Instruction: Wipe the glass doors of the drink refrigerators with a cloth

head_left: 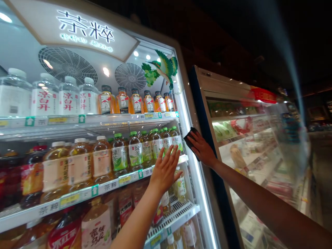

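Observation:
A lit drinks fridge (193, 114) with a glass front stands before me. My left hand (166, 169) lies against the glass, fingers stretched out and nothing in it, in front of the green-capped tea bottles (135, 152). Higher and to the right, my right hand (203, 148) presses a dark cloth (191, 141) against the door's right edge, beside the bright light strip. Part of the cloth is hidden under the fingers. A kingfisher sticker (164, 67) decorates the upper right corner of the glass.
Shelves behind the glass carry clear water bottles (68, 97), orange-labelled bottles (136, 102) and large tea bottles (80, 162). To the right, past a narrow dark gap, an open chiller (249, 166) holds packaged food. The far right is blurred and dim.

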Tool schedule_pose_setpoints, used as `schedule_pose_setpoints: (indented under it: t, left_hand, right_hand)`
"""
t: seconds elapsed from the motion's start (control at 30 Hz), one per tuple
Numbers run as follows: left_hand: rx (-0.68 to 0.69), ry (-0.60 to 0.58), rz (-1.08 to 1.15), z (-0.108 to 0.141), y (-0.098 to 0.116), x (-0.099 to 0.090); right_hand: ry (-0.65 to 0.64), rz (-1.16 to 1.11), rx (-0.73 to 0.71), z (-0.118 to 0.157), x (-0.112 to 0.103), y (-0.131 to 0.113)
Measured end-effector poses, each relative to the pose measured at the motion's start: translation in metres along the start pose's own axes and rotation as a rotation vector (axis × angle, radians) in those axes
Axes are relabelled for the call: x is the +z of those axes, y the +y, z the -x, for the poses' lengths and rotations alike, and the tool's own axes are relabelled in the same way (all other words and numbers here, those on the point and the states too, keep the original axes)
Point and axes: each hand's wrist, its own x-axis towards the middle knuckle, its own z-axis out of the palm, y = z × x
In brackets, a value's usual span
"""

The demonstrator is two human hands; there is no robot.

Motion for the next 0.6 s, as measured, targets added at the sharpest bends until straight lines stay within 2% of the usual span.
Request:
schedule_pose_setpoints:
  t: [0.07, 0.13, 0.2, 0.27, 0.33, 0.43, 0.5, 0.6]
  left_hand:
    - [-0.003, 0.001, -0.009, 0.0, 0.0, 0.001]
    - [-0.004, -0.005, -0.02, 0.0, 0.001, 0.001]
    - [0.001, -0.029, -0.019, -0.001, 0.002, -0.002]
    - [0.011, -0.068, -0.006, 0.0, 0.003, -0.007]
    - [0.014, -0.107, 0.011, 0.003, 0.003, -0.013]
    - [0.005, -0.134, 0.014, 0.013, 0.0, -0.022]
    - [-0.014, -0.132, 0.001, 0.022, -0.005, -0.028]
    - [-0.067, -0.117, -0.024, 0.034, -0.013, -0.035]
  right_hand:
    - [0.078, 0.006, 0.141, -0.016, 0.002, 0.01]
    - [0.134, 0.016, 0.244, -0.037, 0.007, 0.009]
    - [0.117, 0.023, 0.229, -0.044, 0.013, -0.002]
    - [0.049, 0.017, 0.131, -0.029, 0.015, -0.016]
    - [-0.021, 0.006, 0.018, 0.001, 0.012, -0.023]
    - [-0.053, 0.023, -0.04, 0.033, 0.005, -0.016]
    - [-0.015, 0.038, 0.028, 0.027, 0.006, -0.009]
    - [0.078, 0.052, 0.179, -0.005, 0.012, -0.016]
